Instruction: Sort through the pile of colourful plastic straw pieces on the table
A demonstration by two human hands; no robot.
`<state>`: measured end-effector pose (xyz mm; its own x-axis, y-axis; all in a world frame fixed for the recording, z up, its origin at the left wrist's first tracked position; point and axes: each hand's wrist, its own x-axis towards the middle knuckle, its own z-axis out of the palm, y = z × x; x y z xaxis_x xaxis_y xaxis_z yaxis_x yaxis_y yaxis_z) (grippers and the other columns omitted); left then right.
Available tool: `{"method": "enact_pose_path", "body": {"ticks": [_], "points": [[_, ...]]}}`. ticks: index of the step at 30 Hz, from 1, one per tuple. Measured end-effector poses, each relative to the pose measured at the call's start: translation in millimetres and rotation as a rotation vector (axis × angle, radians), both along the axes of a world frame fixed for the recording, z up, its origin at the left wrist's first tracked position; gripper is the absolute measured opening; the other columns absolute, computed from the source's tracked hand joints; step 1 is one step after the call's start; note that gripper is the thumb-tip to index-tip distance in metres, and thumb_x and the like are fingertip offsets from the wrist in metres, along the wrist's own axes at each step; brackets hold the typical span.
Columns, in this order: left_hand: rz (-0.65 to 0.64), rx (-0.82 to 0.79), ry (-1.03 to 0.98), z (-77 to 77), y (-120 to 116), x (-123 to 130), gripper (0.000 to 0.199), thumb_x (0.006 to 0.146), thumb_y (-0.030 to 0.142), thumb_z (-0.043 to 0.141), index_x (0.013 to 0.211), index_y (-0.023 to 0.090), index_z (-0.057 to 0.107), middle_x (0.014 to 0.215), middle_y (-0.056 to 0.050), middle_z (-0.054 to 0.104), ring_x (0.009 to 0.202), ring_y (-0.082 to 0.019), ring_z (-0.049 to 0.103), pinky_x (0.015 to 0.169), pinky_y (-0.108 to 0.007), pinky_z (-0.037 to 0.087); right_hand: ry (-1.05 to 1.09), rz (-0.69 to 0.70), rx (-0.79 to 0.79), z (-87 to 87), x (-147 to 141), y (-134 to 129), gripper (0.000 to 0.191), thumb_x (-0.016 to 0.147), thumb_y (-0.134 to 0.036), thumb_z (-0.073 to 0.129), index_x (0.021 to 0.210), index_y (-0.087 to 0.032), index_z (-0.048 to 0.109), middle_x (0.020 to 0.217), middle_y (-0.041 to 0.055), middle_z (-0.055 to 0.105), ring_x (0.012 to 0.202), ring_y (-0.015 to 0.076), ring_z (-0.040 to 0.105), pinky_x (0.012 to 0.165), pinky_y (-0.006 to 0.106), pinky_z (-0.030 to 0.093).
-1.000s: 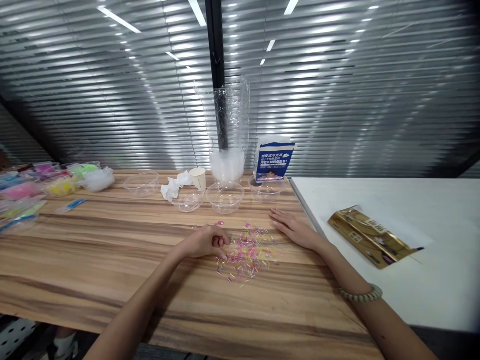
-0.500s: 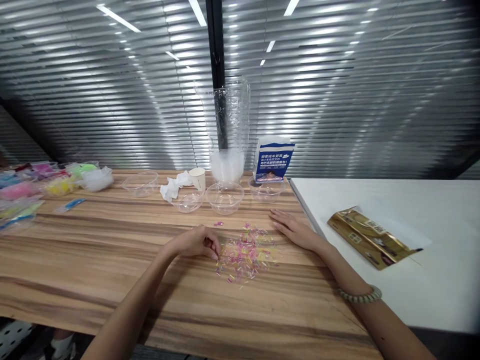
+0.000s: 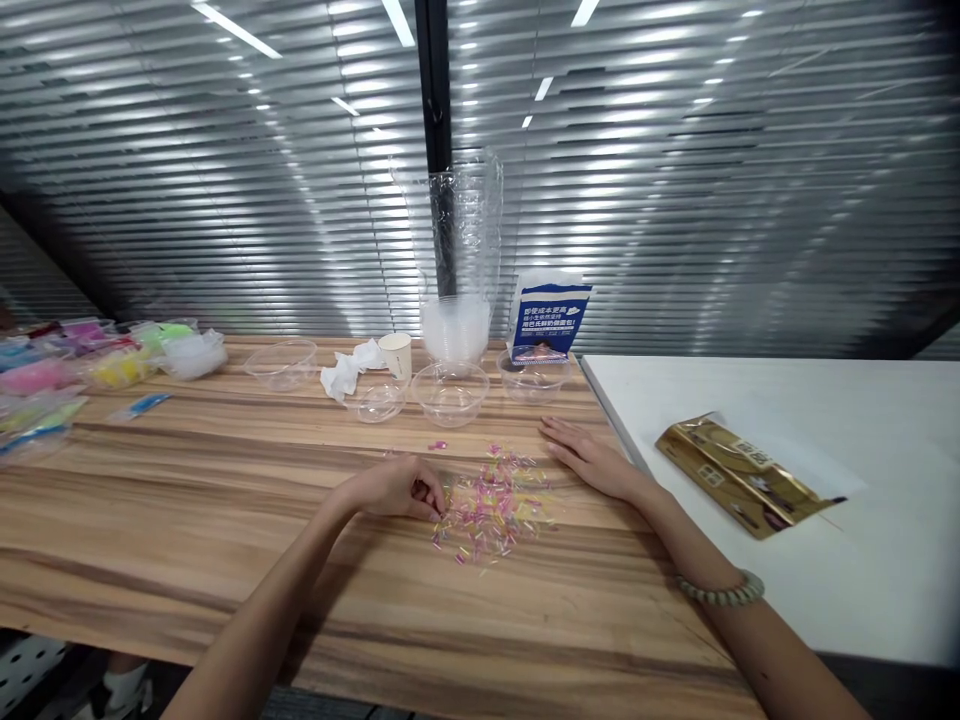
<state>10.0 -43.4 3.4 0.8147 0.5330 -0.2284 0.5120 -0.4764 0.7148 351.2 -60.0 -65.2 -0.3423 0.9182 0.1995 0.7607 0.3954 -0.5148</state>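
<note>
A loose pile of small pink, yellow and clear tube beads (image 3: 495, 505) is spread on the wooden table (image 3: 570, 640). At the pile's left edge, my left hand (image 3: 401, 488) has thumb and fingertips pinched together at the beads; whatever lies between them is too small to make out. My right hand (image 3: 589, 460) rests flat on the table, right of the pile, fingers stretched out and holding nothing. A few pink beads (image 3: 437, 445) lie apart, behind the pile. Past them stand clear plastic bowls, among them a middle bowl (image 3: 451, 395) and a right bowl (image 3: 534, 376).
A paper cup (image 3: 395, 355), crumpled tissue (image 3: 351, 368), stacked bowls (image 3: 455, 328) in plastic wrap and a blue-and-white bag (image 3: 551, 318) stand at the back. Bags of coloured material (image 3: 120, 365) crowd the far left. A gold tissue pack (image 3: 742, 475) lies on the white table (image 3: 885, 420).
My left hand has shifted very slightly right at the edge of the bead pile, still pinched. My right hand stays in place.
</note>
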Motion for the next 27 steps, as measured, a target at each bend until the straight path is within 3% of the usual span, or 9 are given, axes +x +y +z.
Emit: {"method": "enact_pose_path", "body": {"ticks": [13, 15, 21, 27], "points": [[0.001, 0.005, -0.036, 1.9, -1.0, 2.1, 0.013, 0.075, 0.024, 0.065, 0.078, 0.012, 0.069, 0.065, -0.001, 0.059, 0.058, -0.010, 0.048, 0.052, -0.018, 0.035, -0.012, -0.004, -0.015, 1.5, -0.4, -0.8, 0.061, 0.094, -0.057, 0.027, 0.138, -0.018, 0.045, 0.146, 0.0081, 0.035, 0.137, 0.0239, 0.027, 0.114, 0.046, 0.020], [0.046, 0.072, -0.076, 0.9, 1.4, 2.7, 0.011, 0.076, 0.022, 0.064, 0.079, 0.012, 0.069, 0.069, -0.002, 0.062, 0.061, -0.011, 0.050, 0.056, -0.019, 0.037, -0.007, -0.004, -0.007, 0.0, 0.0, -0.5, 0.059, 0.095, -0.056, 0.028, 0.138, -0.019, 0.045, 0.146, 0.0072, 0.035, 0.137, 0.0233, 0.028, 0.114, 0.046, 0.021], [0.373, 0.414, -0.235, -14.2, 16.9, 1.8, 0.010, 0.081, 0.022, 0.062, 0.082, 0.014, 0.068, 0.079, -0.004, 0.065, 0.071, -0.014, 0.055, 0.064, -0.023, 0.041, 0.010, 0.002, 0.008, -3.5, 0.6, 0.8, 0.056, 0.095, -0.054, 0.031, 0.137, -0.020, 0.046, 0.145, 0.0074, 0.038, 0.136, 0.0241, 0.030, 0.114, 0.048, 0.021], [0.405, 0.518, -0.239, -25.7, 26.7, 0.8, 0.012, 0.085, 0.023, 0.060, 0.084, 0.015, 0.069, 0.083, -0.006, 0.067, 0.077, -0.016, 0.057, 0.073, -0.026, 0.043, 0.007, 0.001, 0.027, -4.0, 0.5, 1.8, 0.054, 0.094, -0.054, 0.032, 0.136, -0.023, 0.048, 0.144, 0.0055, 0.039, 0.135, 0.0244, 0.031, 0.113, 0.048, 0.023]]}}
